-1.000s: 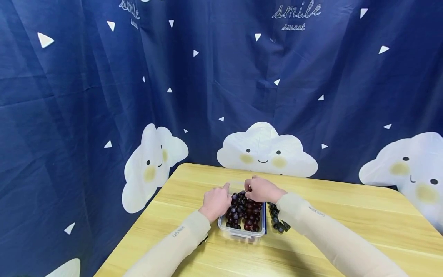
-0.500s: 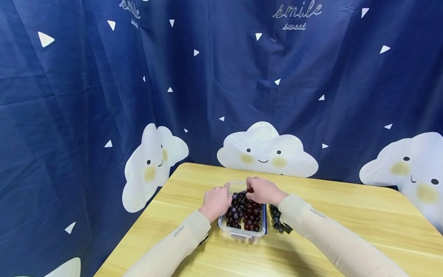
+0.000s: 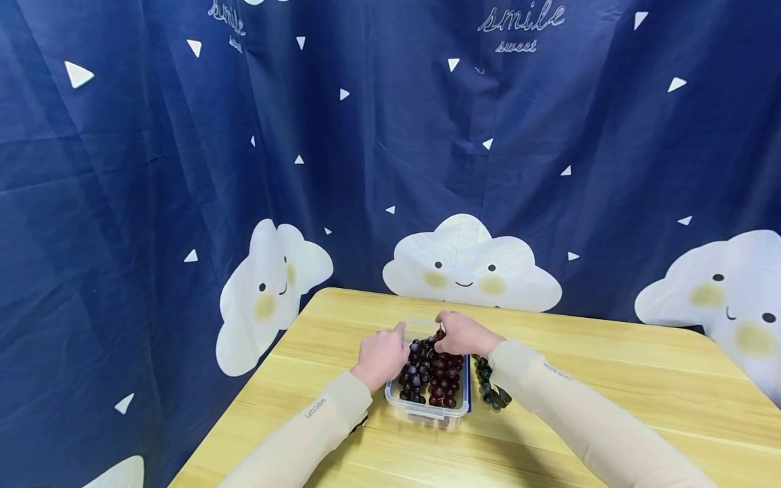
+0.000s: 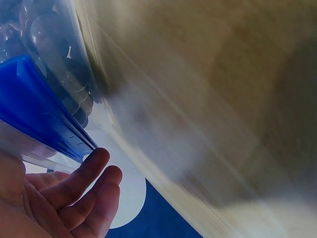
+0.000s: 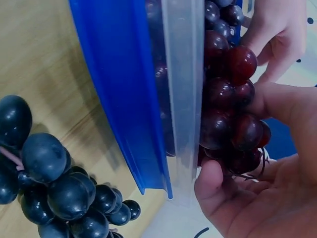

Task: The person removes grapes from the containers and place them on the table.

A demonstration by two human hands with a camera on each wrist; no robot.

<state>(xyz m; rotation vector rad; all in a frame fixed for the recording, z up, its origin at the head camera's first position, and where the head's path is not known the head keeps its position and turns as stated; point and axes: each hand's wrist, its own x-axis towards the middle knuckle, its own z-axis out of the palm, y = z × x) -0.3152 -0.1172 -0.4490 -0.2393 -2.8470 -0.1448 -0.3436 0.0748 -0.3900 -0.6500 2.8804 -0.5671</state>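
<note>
A clear plastic container (image 3: 427, 411) with blue side flaps (image 5: 119, 99) stands on the table, its top uncovered. Dark purple grapes (image 3: 415, 377) fill its left half, and a bunch of red grapes (image 5: 233, 94) lies along the right. My left hand (image 3: 382, 356) grips the left wall near the far corner; in the left wrist view its curled fingers (image 4: 89, 191) reach the end of a blue flap. At the far right corner, my right hand (image 3: 466, 334) holds the end of the red bunch between thumb and fingers. The left thumb is hidden in the left wrist view.
Right of the container, a bunch of black grapes (image 5: 69, 198) lies on the wooden table (image 3: 598, 386), partly under the right forearm. Behind the table's far edge hangs a dark blue curtain (image 3: 427, 135) with white clouds.
My right hand has shifted slightly to the right, and more of the red grapes shows between its fingers. The left hand and container have stayed in place.
</note>
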